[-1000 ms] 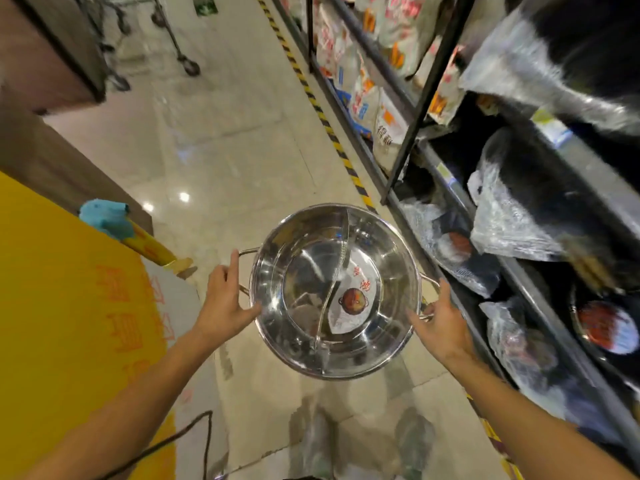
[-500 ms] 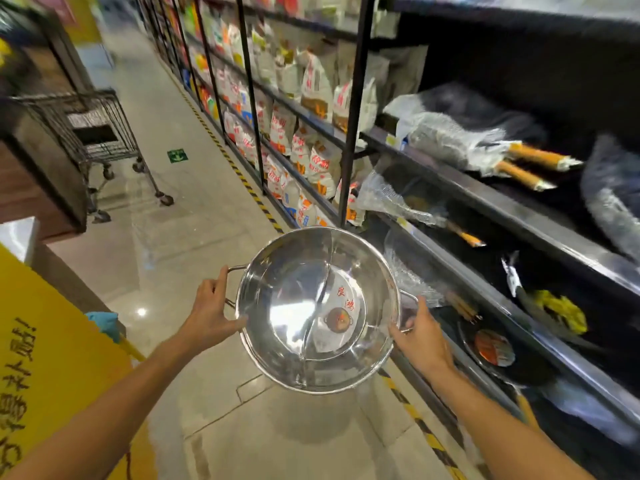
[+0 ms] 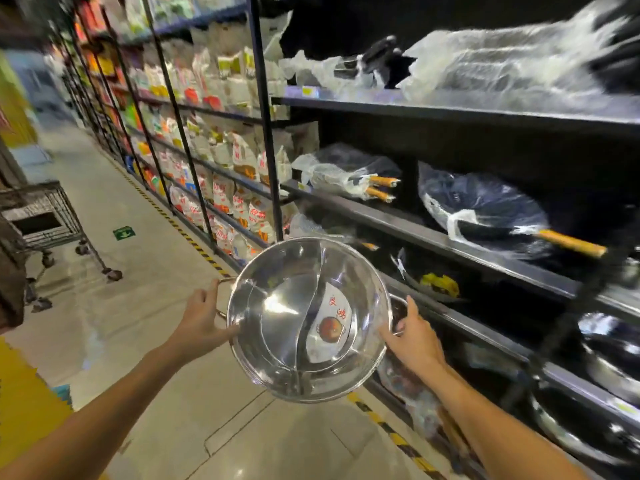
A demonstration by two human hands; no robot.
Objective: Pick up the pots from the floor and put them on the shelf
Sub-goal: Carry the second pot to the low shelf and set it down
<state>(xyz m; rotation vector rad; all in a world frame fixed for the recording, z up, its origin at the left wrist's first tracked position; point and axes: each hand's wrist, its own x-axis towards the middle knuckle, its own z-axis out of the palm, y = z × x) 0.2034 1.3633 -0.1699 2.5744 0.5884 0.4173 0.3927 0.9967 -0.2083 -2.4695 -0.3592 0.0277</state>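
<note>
Left hand (image 3: 201,323) and right hand (image 3: 414,336) each closed on a side handle, carrying the divided steel hotpot (image 3: 306,318) level above the aisle floor, beside the shelf (image 3: 433,239). Risk: crowded shelves; rim may catch bagged woks (image 3: 485,213), slipping the grip.

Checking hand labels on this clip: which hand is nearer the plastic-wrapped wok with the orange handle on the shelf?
Right. The right hand, gripping the steel pot on its shelf side, sits below-left of the wok; the left hand holds the aisle side, farther off.
</note>
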